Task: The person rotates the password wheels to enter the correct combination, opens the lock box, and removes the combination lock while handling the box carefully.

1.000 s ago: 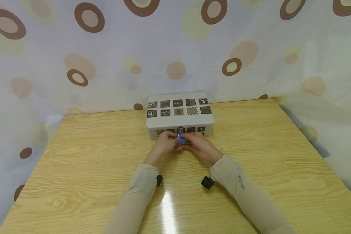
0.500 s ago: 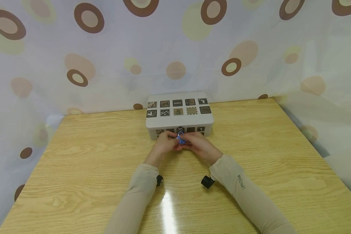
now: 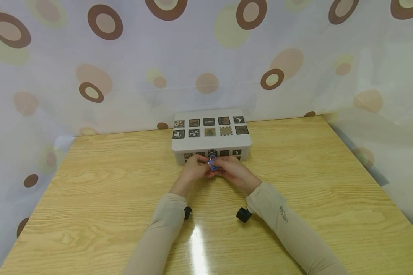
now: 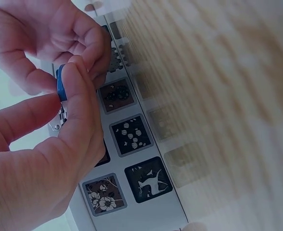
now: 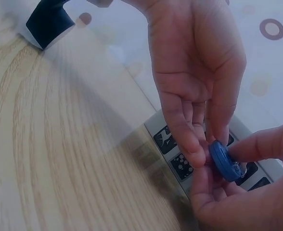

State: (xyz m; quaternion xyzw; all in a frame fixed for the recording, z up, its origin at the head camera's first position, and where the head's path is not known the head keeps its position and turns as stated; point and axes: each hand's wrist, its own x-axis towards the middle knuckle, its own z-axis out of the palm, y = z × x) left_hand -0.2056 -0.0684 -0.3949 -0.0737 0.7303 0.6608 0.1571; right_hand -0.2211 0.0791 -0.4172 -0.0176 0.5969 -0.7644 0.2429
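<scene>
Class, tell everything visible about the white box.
The white box has rounded corners and mostly dark square pictures on front and lid, the lid's in two rows of five. Its material looks smooth and hard. The lid is shut; a catch shows at the front. It sits flat on the wooden table, partly hidden by left hand and right hand; contact is unclear.
</scene>
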